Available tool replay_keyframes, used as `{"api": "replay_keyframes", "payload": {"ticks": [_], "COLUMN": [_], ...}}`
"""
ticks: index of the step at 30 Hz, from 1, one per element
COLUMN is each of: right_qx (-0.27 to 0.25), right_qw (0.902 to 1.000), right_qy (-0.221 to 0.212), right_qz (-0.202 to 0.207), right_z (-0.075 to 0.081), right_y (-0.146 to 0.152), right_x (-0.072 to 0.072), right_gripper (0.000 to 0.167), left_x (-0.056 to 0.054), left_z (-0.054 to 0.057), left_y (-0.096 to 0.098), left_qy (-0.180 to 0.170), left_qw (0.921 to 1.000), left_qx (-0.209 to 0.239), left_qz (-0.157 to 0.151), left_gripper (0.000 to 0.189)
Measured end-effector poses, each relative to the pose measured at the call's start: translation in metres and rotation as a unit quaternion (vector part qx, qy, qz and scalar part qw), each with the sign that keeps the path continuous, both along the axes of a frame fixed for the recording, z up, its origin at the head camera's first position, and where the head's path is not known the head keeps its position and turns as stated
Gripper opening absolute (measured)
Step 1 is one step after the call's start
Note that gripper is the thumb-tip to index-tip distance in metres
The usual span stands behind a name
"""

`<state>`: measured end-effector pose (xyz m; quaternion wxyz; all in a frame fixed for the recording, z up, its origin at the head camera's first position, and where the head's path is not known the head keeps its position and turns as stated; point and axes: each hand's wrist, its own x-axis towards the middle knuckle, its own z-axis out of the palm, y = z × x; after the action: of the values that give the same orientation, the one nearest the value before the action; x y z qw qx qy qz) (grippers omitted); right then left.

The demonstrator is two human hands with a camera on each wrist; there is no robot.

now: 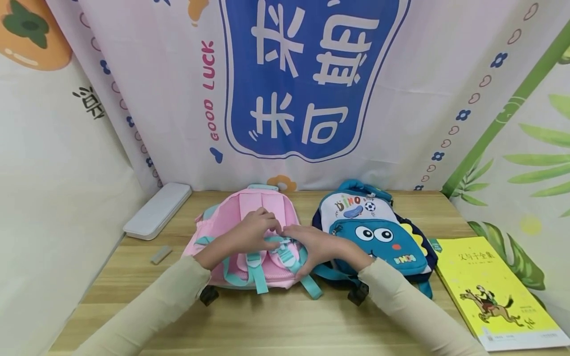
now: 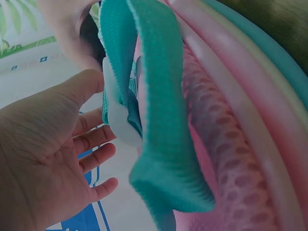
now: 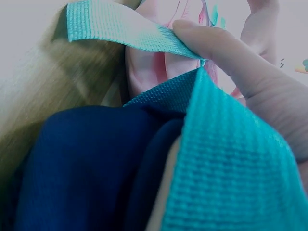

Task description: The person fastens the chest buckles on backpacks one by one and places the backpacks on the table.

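Observation:
A pink backpack [image 1: 268,202] with teal straps [image 1: 255,274] lies on the table, its strap side up. My left hand [image 1: 255,231] is over it; in the left wrist view, thumb and forefinger meet a white buckle [image 2: 118,113] on a teal strap [image 2: 166,96], and the other fingers are spread. Opposite, my right hand [image 1: 313,244] arches over the bag's right side, fingertips near the buckle. From the right wrist view, its thumb [image 3: 226,48] lies against a teal strap end [image 3: 115,24]; its other fingers are mostly hidden.
To the right sits a blue-and-white dinosaur backpack [image 1: 378,235], close by my right wrist. A yellow book [image 1: 494,287] lies at the far right. On the left are a white case [image 1: 158,210] and a small grey block [image 1: 161,254]. A printed cloth [image 1: 178,123] hangs behind.

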<state>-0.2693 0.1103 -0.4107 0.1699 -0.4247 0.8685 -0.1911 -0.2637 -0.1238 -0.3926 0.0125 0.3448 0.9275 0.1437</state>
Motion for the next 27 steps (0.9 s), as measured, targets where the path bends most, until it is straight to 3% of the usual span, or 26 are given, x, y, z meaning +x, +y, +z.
{"api": "replay_keyframes", "payload": {"ticks": [7, 20, 27], "right_qx": [0.009, 0.024, -0.002], "right_qw": [1.0000, 0.9996, 0.9998], "right_qy": [-0.001, -0.006, 0.005], "right_qz": [-0.003, -0.012, 0.017], "right_z": [0.0028, 0.0068, 0.0049], "right_y": [-0.0024, -0.0018, -0.0033], "right_x": [0.0006, -0.0007, -0.0027], "right_gripper": [0.109, 0.107, 0.104], "left_x": [0.0009, -0.0024, -0.0005], "left_z": [0.0003, -0.0020, 0.0003], "left_y": [0.0006, 0.0002, 0.0026], "left_qy": [-0.004, -0.019, -0.014], "left_qw": [0.9998, 0.9997, 0.9996], "left_qx": [-0.020, 0.000, 0.004], "left_qz": [-0.001, -0.014, -0.025], "left_gripper": [0.022, 0.018, 0.021]}}
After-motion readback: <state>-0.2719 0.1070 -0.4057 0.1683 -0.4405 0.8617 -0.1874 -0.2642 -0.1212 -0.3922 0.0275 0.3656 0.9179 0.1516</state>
